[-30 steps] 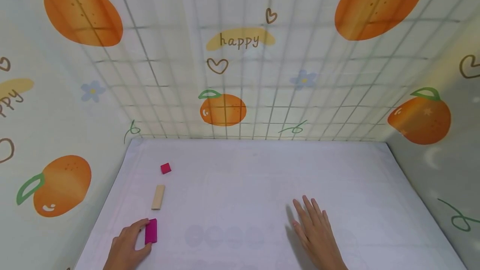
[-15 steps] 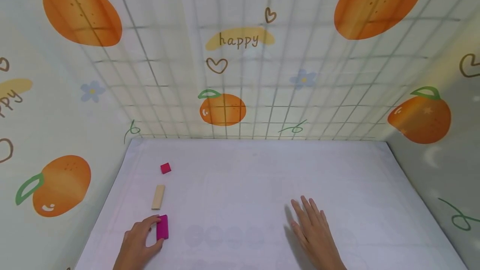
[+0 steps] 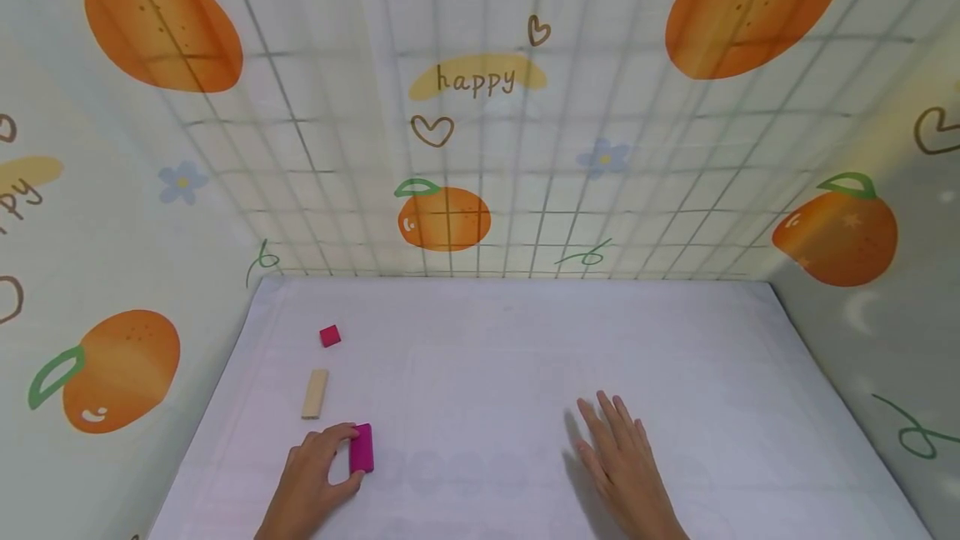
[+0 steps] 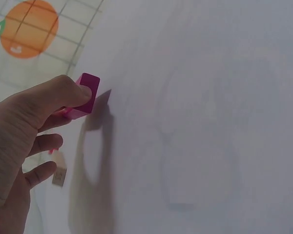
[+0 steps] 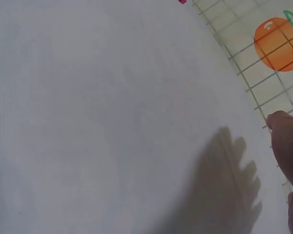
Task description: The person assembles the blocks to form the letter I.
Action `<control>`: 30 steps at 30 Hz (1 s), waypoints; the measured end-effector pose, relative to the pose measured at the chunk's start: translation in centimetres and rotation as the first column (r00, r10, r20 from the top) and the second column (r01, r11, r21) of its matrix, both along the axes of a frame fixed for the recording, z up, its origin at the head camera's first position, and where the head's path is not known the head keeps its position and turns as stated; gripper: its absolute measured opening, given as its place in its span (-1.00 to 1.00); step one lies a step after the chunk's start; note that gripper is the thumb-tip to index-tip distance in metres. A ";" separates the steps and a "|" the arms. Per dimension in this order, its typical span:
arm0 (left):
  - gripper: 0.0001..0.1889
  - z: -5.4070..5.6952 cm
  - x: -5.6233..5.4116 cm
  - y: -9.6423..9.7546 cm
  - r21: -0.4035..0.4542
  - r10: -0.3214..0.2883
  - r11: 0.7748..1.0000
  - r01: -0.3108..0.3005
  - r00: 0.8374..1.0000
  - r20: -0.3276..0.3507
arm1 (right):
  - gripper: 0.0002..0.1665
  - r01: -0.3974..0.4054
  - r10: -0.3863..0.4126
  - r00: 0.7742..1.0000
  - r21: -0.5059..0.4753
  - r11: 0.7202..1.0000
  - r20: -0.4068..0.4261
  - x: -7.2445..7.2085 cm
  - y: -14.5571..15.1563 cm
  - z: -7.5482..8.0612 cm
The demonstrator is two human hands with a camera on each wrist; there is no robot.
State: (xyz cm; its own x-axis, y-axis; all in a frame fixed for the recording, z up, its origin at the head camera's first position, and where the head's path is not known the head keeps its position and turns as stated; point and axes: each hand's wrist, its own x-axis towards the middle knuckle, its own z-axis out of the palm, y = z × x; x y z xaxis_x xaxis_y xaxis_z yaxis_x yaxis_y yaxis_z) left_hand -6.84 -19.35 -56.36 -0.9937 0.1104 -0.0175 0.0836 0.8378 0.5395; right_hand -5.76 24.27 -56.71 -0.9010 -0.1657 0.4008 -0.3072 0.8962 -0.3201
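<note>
A magenta rectangular block is pinched at its two ends between the thumb and index finger of my left hand. In the left wrist view the thumb lies on the near end of the magenta block, and its shadow falls on the white surface beside it. My right hand hovers over the right half of the table with straight fingers and holds nothing. Its shadow shows on the surface in the right wrist view, where only the thumb side of the right hand appears at the edge.
A plain wooden block lies on the white table just beyond my left hand. Farther back sits a small red cube. Curtains printed with oranges and a grid rise along the back and both sides.
My left hand has moved right and slightly away from me, carrying the magenta block past the wooden block's column. The right hand has shifted very slightly left. The wooden block and red cube stay put.
</note>
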 end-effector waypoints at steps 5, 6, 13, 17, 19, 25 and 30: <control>-0.43 -0.2 0.0 1.1 0.000 -0.039 0.999 0.039 0.999 -0.029 | -0.34 -0.008 0.009 1.000 -0.014 1.000 0.008 -0.1 -0.2 0.1; -0.44 -0.3 0.0 1.4 0.002 -0.046 0.999 0.047 0.998 -0.038 | -0.34 -0.009 0.009 1.000 -0.016 1.000 0.009 -0.1 -0.2 0.1; -0.44 -0.7 -0.3 3.1 -0.002 -0.109 0.994 0.109 0.990 -0.086 | -0.34 -0.006 0.006 1.000 -0.025 1.000 0.005 -0.1 -0.2 0.2; -0.45 -0.9 -0.5 4.3 0.002 -0.140 0.990 0.141 0.984 -0.110 | -0.33 -0.005 0.006 1.000 -0.025 1.000 0.011 -0.1 -0.3 0.4; -0.46 -0.9 -0.6 5.0 0.007 -0.160 0.987 0.162 0.979 -0.123 | -0.31 -0.003 0.003 1.000 -0.022 1.000 0.013 -0.1 -0.3 0.4; -0.48 -0.9 -0.8 7.0 0.006 -0.227 0.973 0.232 0.959 -0.171 | -0.31 -0.001 0.001 1.000 -0.025 1.000 0.007 -0.1 -0.3 0.4; -0.49 -0.7 -0.8 8.3 0.013 -0.253 0.966 0.259 0.952 -0.175 | -0.31 -0.004 0.004 1.000 -0.018 1.000 -0.011 -0.2 -0.4 0.2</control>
State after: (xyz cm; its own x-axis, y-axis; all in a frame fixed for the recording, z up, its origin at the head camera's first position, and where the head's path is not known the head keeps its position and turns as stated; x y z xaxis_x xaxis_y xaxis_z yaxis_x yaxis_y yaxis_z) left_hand -7.60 -11.03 -57.10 -0.9199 0.3587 0.1582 0.3858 0.7568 0.5276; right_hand -5.91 23.91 -56.56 -0.8958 -0.1619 0.4140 -0.3146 0.8889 -0.3330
